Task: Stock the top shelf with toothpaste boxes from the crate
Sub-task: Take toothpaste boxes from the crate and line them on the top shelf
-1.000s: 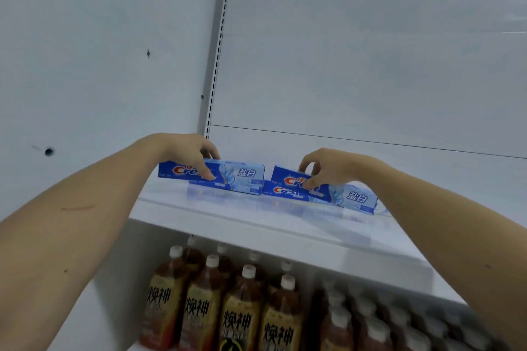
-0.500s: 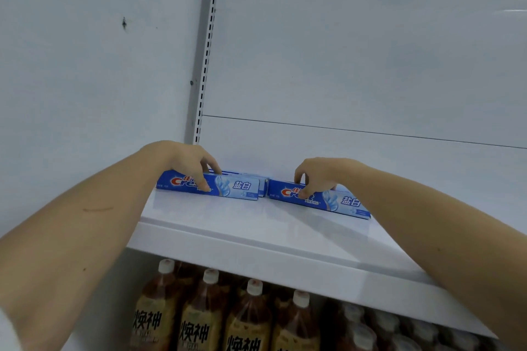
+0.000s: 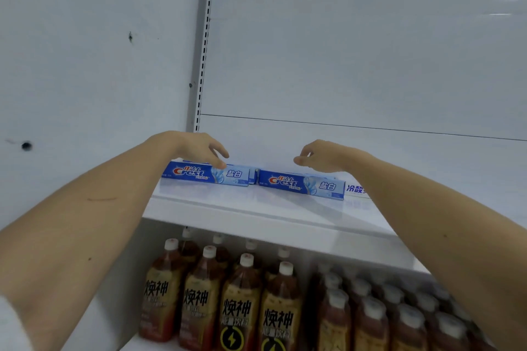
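Fingers [image 3: 219, 155] of both hands hang loosely curled — holding nothing — just above two toothpaste boxes [image 3: 206, 175] on the top shelf [image 3: 256, 208].

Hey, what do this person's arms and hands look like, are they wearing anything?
Both forearms are bare, with no gloves, rings or watch visible on the left hand or right hand. A bit of white sleeve shows at the left arm's lower edge. The left forearm bears a thin dark scratch.
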